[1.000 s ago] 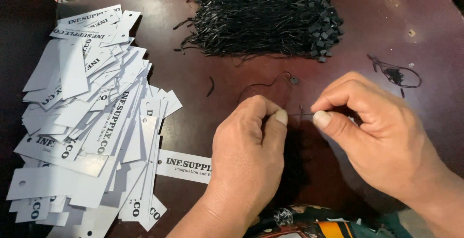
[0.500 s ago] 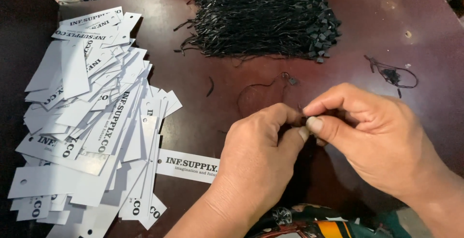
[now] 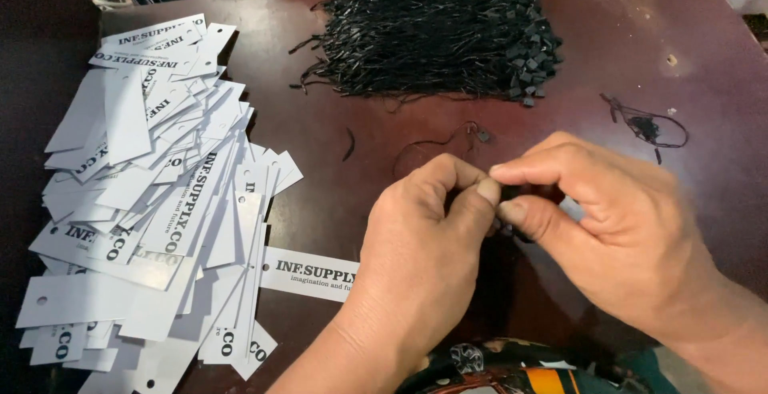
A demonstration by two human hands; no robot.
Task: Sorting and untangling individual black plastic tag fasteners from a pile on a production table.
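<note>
Fingertips pressed together at centre: the left hand (image 3: 416, 258) and right hand (image 3: 608, 234) meet tip to tip, thumbs and forefingers pinched narrow around a small black piece (image 3: 512, 196), mostly hidden between them, so its shape is hard to tell. The other fingers curl in behind.

Just beyond the fingers, a loose black string (image 3: 436, 144) lies curled on the dark wooden table (image 3: 704, 26), a short black scrap beside it to the left. Near the left wrist, one white tag (image 3: 308, 272) lies flat, half tucked under the hand.

Far side, centre: a thick bundle of black strings (image 3: 440, 34). Off to the right, a small tangled string (image 3: 646, 126) lies apart. The whole left side holds a sprawling pile of white tags (image 3: 144, 194), each with a punched hole and dark print.
</note>
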